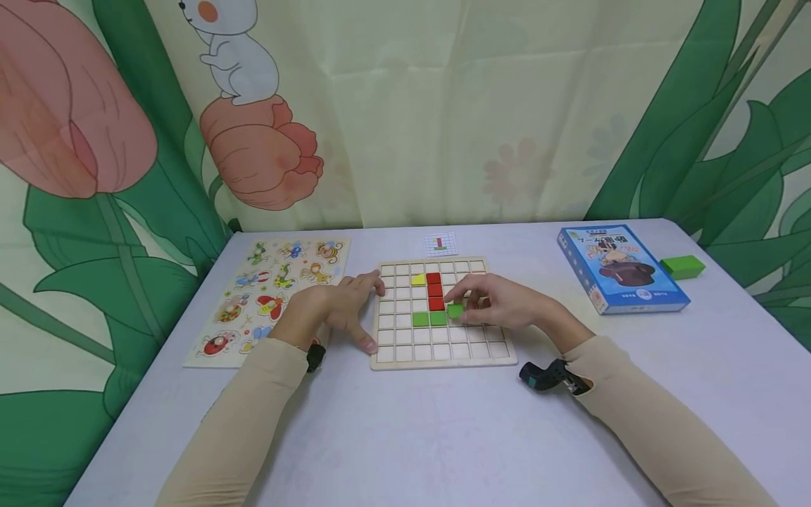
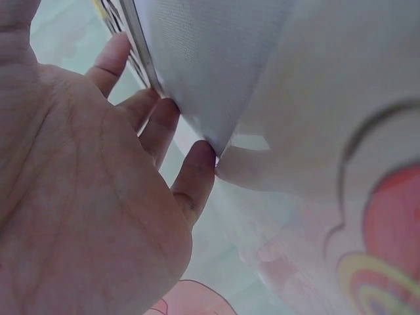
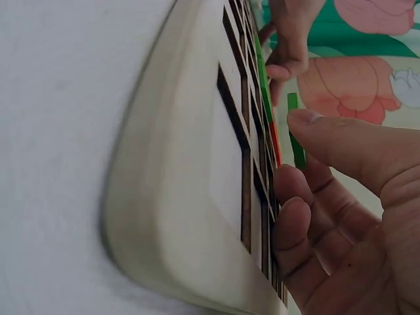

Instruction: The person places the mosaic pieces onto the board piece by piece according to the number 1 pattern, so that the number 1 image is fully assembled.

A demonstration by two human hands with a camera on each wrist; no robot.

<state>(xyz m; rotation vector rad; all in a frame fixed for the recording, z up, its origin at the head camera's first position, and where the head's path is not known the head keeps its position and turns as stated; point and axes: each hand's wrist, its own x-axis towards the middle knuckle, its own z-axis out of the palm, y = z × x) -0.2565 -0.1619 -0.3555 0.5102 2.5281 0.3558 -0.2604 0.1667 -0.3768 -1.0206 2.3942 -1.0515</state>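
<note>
A wooden grid board lies on the table with white squares. A column of red tiles runs down its middle, with a yellow tile left of the column's top. Two green tiles sit side by side below the red ones. My right hand pinches another green tile between thumb and fingers, low over the board and right of the red column. My left hand rests at the board's left edge, thumb near the lower corner and fingertips higher up.
Behind the board lies a small pattern card. To the left is a sheet of cartoon insects, partly under the left arm. A blue box and a green block are at the right. A printed curtain hangs behind the table.
</note>
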